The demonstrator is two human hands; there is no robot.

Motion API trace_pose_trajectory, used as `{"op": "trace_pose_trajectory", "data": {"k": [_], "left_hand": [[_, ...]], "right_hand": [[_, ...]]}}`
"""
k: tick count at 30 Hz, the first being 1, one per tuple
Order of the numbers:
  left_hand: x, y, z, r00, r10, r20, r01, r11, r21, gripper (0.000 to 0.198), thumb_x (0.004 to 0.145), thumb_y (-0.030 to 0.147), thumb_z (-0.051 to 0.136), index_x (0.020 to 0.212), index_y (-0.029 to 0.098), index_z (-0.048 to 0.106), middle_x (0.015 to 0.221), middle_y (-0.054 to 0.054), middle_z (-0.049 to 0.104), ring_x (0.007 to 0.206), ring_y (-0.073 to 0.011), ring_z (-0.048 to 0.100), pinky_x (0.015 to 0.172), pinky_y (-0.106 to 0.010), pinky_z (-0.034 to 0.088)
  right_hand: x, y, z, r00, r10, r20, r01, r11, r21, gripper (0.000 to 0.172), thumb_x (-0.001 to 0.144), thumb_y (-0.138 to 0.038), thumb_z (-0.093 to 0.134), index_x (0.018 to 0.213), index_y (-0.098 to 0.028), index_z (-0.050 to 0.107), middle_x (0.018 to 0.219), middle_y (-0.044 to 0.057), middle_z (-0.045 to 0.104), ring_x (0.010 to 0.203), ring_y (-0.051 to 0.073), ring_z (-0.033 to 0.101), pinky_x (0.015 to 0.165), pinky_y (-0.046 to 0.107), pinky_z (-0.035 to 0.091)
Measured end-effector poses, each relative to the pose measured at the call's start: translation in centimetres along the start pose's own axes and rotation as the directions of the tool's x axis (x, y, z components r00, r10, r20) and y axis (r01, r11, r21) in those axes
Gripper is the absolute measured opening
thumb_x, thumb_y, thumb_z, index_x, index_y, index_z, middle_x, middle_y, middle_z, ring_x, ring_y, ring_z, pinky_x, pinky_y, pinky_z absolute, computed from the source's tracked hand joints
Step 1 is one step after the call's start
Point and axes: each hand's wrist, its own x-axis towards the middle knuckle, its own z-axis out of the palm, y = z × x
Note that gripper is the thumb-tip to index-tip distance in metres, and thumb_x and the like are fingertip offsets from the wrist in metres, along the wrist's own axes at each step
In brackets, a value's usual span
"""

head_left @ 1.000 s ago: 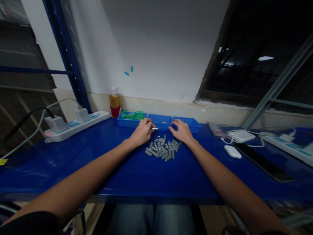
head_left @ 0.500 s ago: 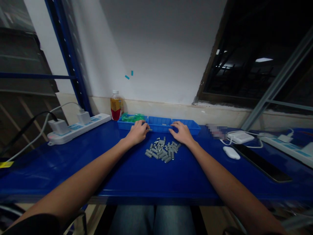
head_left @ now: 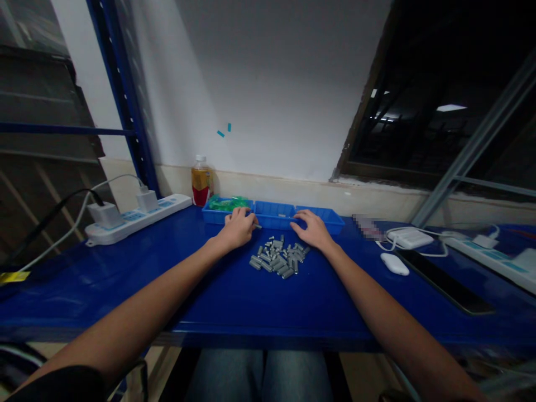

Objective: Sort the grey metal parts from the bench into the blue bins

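Observation:
My left hand (head_left: 240, 230) is closed at the front of the blue compartment tray (head_left: 274, 223), with a small metal cylinder (head_left: 257, 226) poking out at its fingertips. My right hand (head_left: 313, 229) rests by the tray's right part, fingers apart and curved over its front rim; nothing shows in it. Between the hands and nearer to me lies a loose heap of grey metal cylinders (head_left: 277, 262), mixed with smaller shiny metal pieces. Green plastic packaging (head_left: 228, 204) fills the tray's left compartment. A small pale piece lies in the middle one.
A drink bottle (head_left: 201, 184) stands behind the tray's left end. Power strips (head_left: 125, 223) with cables lie at left and right. On the right are a white earbud case (head_left: 394, 264), a black phone (head_left: 446, 282) and a white charger (head_left: 409, 238). A wall rises behind the table.
The view has shifted slightly. The metal cylinder at my left fingertips now tilts down a little more. My right hand keeps nearly the same place by the tray.

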Motion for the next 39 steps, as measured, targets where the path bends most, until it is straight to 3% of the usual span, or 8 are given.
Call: {"op": "trace_pose_trajectory", "data": {"k": [6, 11, 19, 22, 28, 32, 36, 39], "left_hand": [[-0.4, 1.0, -0.3, 0.998, -0.011, -0.055, 0.011, 1.0, 0.005, 0.019, 0.089, 0.029, 0.045, 0.094, 0.02, 0.061, 0.134, -0.015, 0.038, 0.129, -0.0331, 0.025, 0.088, -0.053, 0.037], [-0.4, 2.1, -0.9, 0.982, 0.05, -0.18, -0.065, 0.995, -0.077, 0.02, 0.091, 0.028, 0.044, 0.098, 0.019, 0.061, 0.114, -0.012, 0.052, 0.111, -0.0279, 0.041, 0.084, -0.044, 0.041], [-0.3, 3.7, -0.7, 0.967, 0.164, -0.193, -0.207, 0.951, -0.229, 0.028, 0.094, 0.028, 0.038, 0.091, 0.015, 0.063, 0.089, -0.007, 0.061, 0.087, -0.0202, 0.051, 0.082, -0.034, 0.039], [-0.2, 4.0, -0.7, 0.968, 0.183, -0.171, -0.223, 0.94, -0.258, 0.033, 0.096, 0.026, 0.034, 0.081, 0.014, 0.061, 0.08, -0.005, 0.061, 0.077, -0.0179, 0.052, 0.078, -0.032, 0.038], [-0.2, 4.4, -1.0, 0.976, 0.15, -0.161, -0.193, 0.934, -0.3, 0.041, 0.096, 0.031, 0.03, 0.071, 0.015, 0.057, 0.071, -0.004, 0.061, 0.069, -0.0164, 0.054, 0.069, -0.028, 0.038], [-0.5, 4.0, -1.4, 0.976, 0.13, -0.175, -0.187, 0.914, -0.361, 0.039, 0.096, 0.033, 0.029, 0.082, 0.015, 0.061, 0.078, -0.005, 0.065, 0.075, -0.0174, 0.058, 0.07, -0.028, 0.041], [-0.7, 3.5, -1.8, 0.931, 0.266, -0.251, -0.346, 0.863, -0.368, 0.025, 0.09, 0.026, 0.046, 0.111, 0.017, 0.055, 0.102, -0.007, 0.065, 0.093, -0.0193, 0.057, 0.084, -0.033, 0.043], [-0.7, 3.3, -1.8, 0.909, 0.326, -0.261, -0.4, 0.857, -0.326, 0.02, 0.088, 0.024, 0.048, 0.105, 0.018, 0.056, 0.102, -0.006, 0.064, 0.094, -0.0197, 0.056, 0.086, -0.034, 0.043]], "right_hand": [[0.1, -0.1, 0.1, 1.0, -0.003, -0.009, 0.003, 1.0, 0.008, 0.023, 0.082, -0.036, 0.055, 0.094, -0.019, 0.065, 0.106, 0.008, 0.062, 0.1, 0.021, 0.057, 0.089, 0.035, 0.043], [0.0, -0.4, 0.0, 1.0, -0.002, -0.026, 0.001, 0.999, -0.041, 0.025, 0.083, -0.037, 0.054, 0.096, -0.018, 0.064, 0.112, 0.01, 0.06, 0.107, 0.024, 0.054, 0.092, 0.039, 0.039], [-0.5, -5.7, -1.1, 0.971, -0.234, -0.046, 0.232, 0.972, -0.042, 0.026, 0.082, -0.035, 0.058, 0.103, -0.019, 0.058, 0.101, 0.007, 0.062, 0.1, 0.023, 0.052, 0.084, 0.036, 0.036], [-0.8, -6.9, -1.1, 0.968, -0.251, -0.03, 0.249, 0.967, -0.046, 0.016, 0.086, -0.031, 0.054, 0.094, -0.019, 0.059, 0.094, 0.006, 0.063, 0.092, 0.021, 0.052, 0.078, 0.033, 0.035], [-1.0, -7.2, -1.3, 0.966, -0.257, -0.02, 0.254, 0.962, -0.101, 0.019, 0.089, -0.035, 0.05, 0.087, -0.019, 0.06, 0.087, 0.006, 0.061, 0.086, 0.021, 0.051, 0.074, 0.032, 0.033], [-1.0, -7.3, -1.4, 0.974, -0.226, -0.015, 0.223, 0.97, -0.101, 0.023, 0.092, -0.034, 0.043, 0.084, -0.018, 0.059, 0.084, 0.006, 0.06, 0.085, 0.02, 0.05, 0.074, 0.032, 0.033], [-1.0, -7.2, -1.3, 0.979, -0.204, 0.013, 0.204, 0.977, -0.06, 0.028, 0.095, -0.032, 0.036, 0.083, -0.018, 0.057, 0.083, 0.006, 0.059, 0.084, 0.019, 0.05, 0.073, 0.031, 0.033], [-1.0, -7.2, -1.1, 0.977, -0.21, 0.029, 0.21, 0.978, -0.01, 0.031, 0.096, -0.032, 0.033, 0.082, -0.018, 0.057, 0.083, 0.005, 0.06, 0.083, 0.018, 0.051, 0.073, 0.031, 0.034]]}}
